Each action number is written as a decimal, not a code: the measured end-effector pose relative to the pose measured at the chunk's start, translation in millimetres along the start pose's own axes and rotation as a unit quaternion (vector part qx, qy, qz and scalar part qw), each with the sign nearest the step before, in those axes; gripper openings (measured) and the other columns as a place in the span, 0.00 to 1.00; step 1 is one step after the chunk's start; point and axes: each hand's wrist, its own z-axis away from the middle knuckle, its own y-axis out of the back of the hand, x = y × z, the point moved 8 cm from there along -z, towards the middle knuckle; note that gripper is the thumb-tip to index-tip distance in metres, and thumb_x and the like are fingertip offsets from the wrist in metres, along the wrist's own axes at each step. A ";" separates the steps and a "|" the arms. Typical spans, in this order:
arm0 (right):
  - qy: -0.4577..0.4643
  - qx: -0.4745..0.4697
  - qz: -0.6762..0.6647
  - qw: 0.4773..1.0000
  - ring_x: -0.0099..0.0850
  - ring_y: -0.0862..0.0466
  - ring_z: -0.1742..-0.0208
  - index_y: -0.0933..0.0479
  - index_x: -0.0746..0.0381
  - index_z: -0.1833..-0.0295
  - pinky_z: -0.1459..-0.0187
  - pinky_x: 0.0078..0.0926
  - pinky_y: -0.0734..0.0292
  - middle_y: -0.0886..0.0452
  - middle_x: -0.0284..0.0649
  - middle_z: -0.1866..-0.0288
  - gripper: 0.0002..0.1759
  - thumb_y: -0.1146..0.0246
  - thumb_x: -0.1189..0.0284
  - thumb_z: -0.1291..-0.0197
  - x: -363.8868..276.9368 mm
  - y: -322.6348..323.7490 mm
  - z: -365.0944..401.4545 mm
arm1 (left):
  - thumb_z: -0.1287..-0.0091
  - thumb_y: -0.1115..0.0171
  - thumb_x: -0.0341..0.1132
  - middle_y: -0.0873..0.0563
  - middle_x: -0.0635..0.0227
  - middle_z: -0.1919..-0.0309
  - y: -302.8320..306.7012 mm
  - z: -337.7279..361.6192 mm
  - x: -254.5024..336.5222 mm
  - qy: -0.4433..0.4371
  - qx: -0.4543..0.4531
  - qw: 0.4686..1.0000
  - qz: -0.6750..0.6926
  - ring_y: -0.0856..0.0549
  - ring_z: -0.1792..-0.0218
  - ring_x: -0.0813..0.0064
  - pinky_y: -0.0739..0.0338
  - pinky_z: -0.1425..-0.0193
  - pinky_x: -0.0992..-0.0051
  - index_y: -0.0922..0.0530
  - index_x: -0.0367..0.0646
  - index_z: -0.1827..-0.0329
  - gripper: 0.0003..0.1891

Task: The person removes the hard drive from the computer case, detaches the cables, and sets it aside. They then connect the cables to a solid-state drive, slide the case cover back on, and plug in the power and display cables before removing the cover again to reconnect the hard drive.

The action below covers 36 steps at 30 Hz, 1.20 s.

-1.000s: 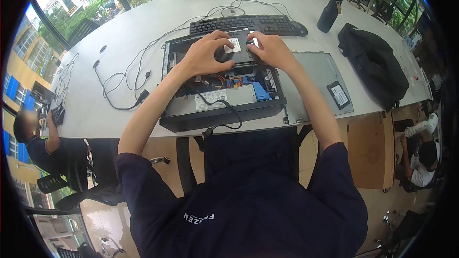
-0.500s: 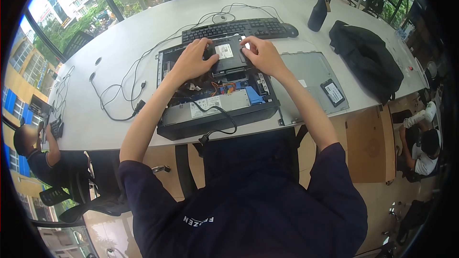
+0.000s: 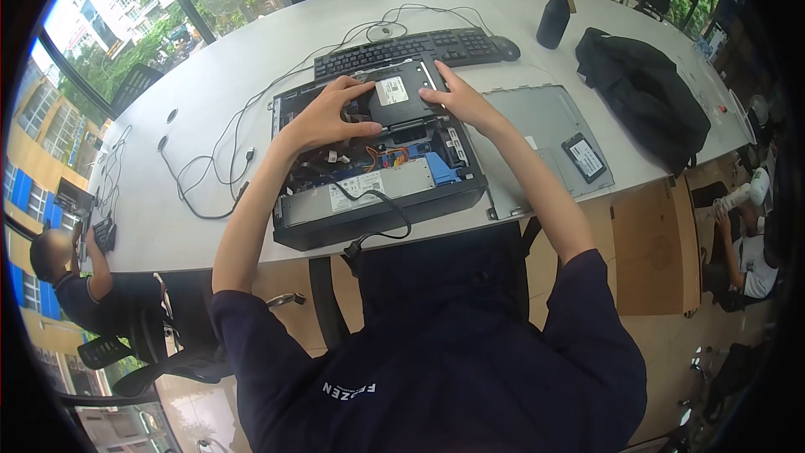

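Note:
A desktop computer case [image 3: 377, 216] lies on its side with its interior showing, wires and a silver power supply near its front. In its upper part sits a black drive caddy [image 3: 411, 102] with a white label. My left hand [image 3: 331, 113] is spread at the caddy's left side, index fingertip on its upper left and thumb by its lower left corner. My right hand [image 3: 463, 102] is at the caddy's right side, thumb on top and index finger along the right edge; its other fingers are hidden. A black cable [image 3: 394, 200] hangs over the case front.
Behind the case are a keyboard [image 3: 402, 52] and a mouse [image 3: 506, 49]. To the right lie a metal side panel [image 3: 528, 109] bearing a small labelled drive [image 3: 584, 158], a black bag [image 3: 646, 101] and a bottle [image 3: 555, 17]. Loose cables [image 3: 201, 169] lie left. Another person sits far left.
My left thumb has slid toward me, off the caddy's top to its lower left corner. My right index finger has straightened along the caddy's right edge. The view has shifted slightly.

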 end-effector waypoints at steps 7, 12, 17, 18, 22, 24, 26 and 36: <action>0.009 0.002 -0.047 0.999 0.37 0.22 0.31 0.48 0.71 0.19 0.31 0.30 0.29 0.25 0.54 0.30 0.50 0.31 0.59 0.36 3.9 -3.9 -4.8 | 0.40 0.25 0.56 0.25 0.52 0.30 0.4 2.9 -8.3 -0.008 0.033 0.999 -0.009 0.28 0.27 0.54 0.35 0.22 0.59 0.24 0.41 0.27 0.41; -0.001 -0.032 -0.094 0.995 0.34 0.21 0.33 0.41 0.69 0.24 0.32 0.29 0.29 0.23 0.51 0.33 0.46 0.27 0.60 0.41 5.6 -10.8 -4.6 | 0.40 0.25 0.57 0.25 0.50 0.27 -0.1 4.0 -6.1 -0.002 0.046 0.998 -0.039 0.31 0.24 0.52 0.37 0.21 0.55 0.23 0.45 0.28 0.39; -0.022 -0.010 -0.104 0.994 0.37 0.24 0.30 0.53 0.71 0.18 0.30 0.29 0.31 0.28 0.55 0.29 0.55 0.28 0.64 0.41 6.2 -8.9 -1.7 | 0.40 0.26 0.60 0.27 0.49 0.25 -2.0 1.4 -4.5 0.001 0.038 0.998 -0.040 0.33 0.23 0.51 0.39 0.20 0.55 0.24 0.47 0.27 0.41; -0.022 0.014 -0.091 0.995 0.38 0.25 0.29 0.57 0.72 0.17 0.30 0.29 0.31 0.30 0.57 0.27 0.57 0.28 0.65 0.41 5.5 -7.0 -0.3 | 0.40 0.27 0.63 0.29 0.47 0.25 -4.4 1.3 -4.9 -0.001 0.030 0.999 -0.042 0.34 0.22 0.50 0.40 0.19 0.54 0.24 0.46 0.27 0.43; -0.028 -0.023 -0.107 0.994 0.40 0.26 0.28 0.63 0.73 0.16 0.29 0.29 0.32 0.34 0.58 0.25 0.60 0.30 0.66 0.41 0.5 -10.4 2.9 | 0.40 0.27 0.62 0.29 0.47 0.25 -5.8 1.9 -5.8 -0.007 0.031 0.999 -0.036 0.35 0.22 0.50 0.40 0.19 0.54 0.24 0.46 0.27 0.42; -0.021 -0.029 -0.104 0.994 0.43 0.32 0.23 0.60 0.68 0.15 0.26 0.33 0.36 0.39 0.60 0.21 0.59 0.30 0.60 0.40 2.0 -11.3 1.4 | 0.40 0.27 0.62 0.29 0.47 0.24 -5.5 0.8 -5.7 -0.009 0.026 0.999 -0.038 0.35 0.21 0.50 0.40 0.19 0.54 0.24 0.45 0.27 0.43; -0.022 -0.036 -0.105 0.994 0.43 0.32 0.23 0.60 0.67 0.15 0.27 0.33 0.35 0.39 0.59 0.21 0.57 0.33 0.59 0.38 3.6 -12.3 2.0 | 0.40 0.27 0.62 0.29 0.47 0.24 -6.3 1.9 -5.8 -0.007 0.028 0.999 -0.033 0.35 0.21 0.51 0.40 0.19 0.55 0.24 0.45 0.26 0.43; -0.093 -0.020 -0.153 0.984 0.41 0.41 0.16 0.64 0.66 0.14 0.22 0.33 0.42 0.50 0.56 0.15 0.44 0.53 0.54 0.22 -0.1 -14.3 7.2 | 0.38 0.26 0.54 0.29 0.50 0.24 -6.9 0.5 -8.5 -0.013 0.023 0.999 -0.018 0.31 0.24 0.55 0.35 0.21 0.58 0.27 0.49 0.24 0.40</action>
